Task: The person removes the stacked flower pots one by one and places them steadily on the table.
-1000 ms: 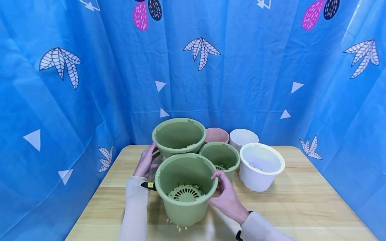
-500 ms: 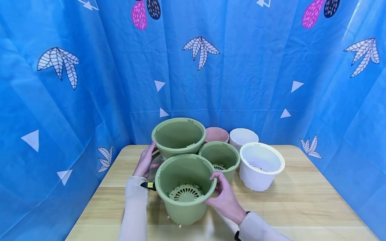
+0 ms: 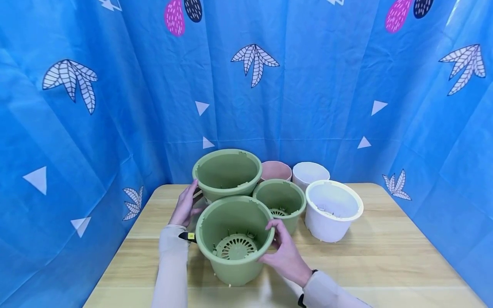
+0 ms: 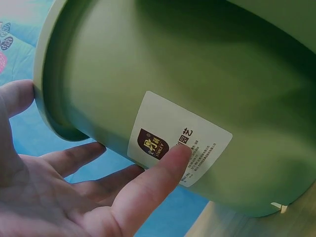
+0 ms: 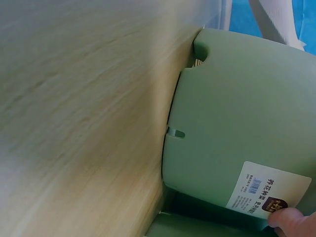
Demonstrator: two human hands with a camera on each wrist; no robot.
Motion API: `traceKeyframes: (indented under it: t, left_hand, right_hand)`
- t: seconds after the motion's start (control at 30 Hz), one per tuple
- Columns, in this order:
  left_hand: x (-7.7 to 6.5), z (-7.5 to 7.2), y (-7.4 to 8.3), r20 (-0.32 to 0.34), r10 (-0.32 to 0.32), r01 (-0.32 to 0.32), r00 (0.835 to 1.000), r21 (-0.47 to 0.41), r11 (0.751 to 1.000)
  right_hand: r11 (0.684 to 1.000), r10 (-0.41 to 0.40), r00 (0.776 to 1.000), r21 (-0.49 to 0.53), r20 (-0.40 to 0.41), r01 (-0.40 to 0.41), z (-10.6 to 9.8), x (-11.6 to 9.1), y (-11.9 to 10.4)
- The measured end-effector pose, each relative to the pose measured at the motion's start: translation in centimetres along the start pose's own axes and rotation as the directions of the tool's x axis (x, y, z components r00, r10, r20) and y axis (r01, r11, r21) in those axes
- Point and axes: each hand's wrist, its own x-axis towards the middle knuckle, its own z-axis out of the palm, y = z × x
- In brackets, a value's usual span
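Note:
A large green plastic flowerpot [image 3: 219, 267] stands upright at the front of the group, its slotted base visible inside. My right hand [image 3: 286, 254] grips its right side, index finger at the rim and thumb against the outer wall. In the right wrist view that thumb [image 5: 289, 219] meets the edge of a white label [image 5: 261, 190]. Behind and to the left is another large green flowerpot [image 3: 215, 194]. My left hand [image 3: 185, 205] rests along its left side with fingers extended, and the left wrist view shows the thumb in front of a label [image 4: 212, 140].
A smaller green flowerpot [image 3: 296, 218] stands right of the two large ones. Farther right is a white flowerpot [image 3: 327, 229]. A pink pot [image 3: 276, 170] and a small white pot [image 3: 310, 172] stand behind. A blue patterned curtain [image 3: 327, 115] surrounds the wooden table [image 3: 377, 261].
The front green flowerpot and my right hand have shifted slightly left. My left hand keeps its place against the back flowerpot. The head view has tilted a little.

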Motion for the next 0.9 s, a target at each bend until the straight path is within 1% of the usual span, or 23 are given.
traceKeyframes:
  t: [0.37,0.63,0.9]
  left_hand:
    - [-0.05,0.0,0.07,-0.001,0.01,-0.01,1.0,0.0,1.0]
    - [-0.09,-0.07,0.04,0.001,0.004,-0.004,1.0,0.012,1.0]
    - [-0.38,0.1,0.15,-0.006,0.002,-0.002,1.0,0.005,1.0]
  right_hand:
    - [0.999,0.014,1.0,-0.034,0.013,-0.013,0.08,-0.13,-0.14]
    - [0.999,0.018,1.0,-0.051,0.022,-0.017,0.16,-0.31,0.04]
    - [0.999,0.013,1.0,-0.049,0.021,-0.012,0.24,-0.39,0.22]
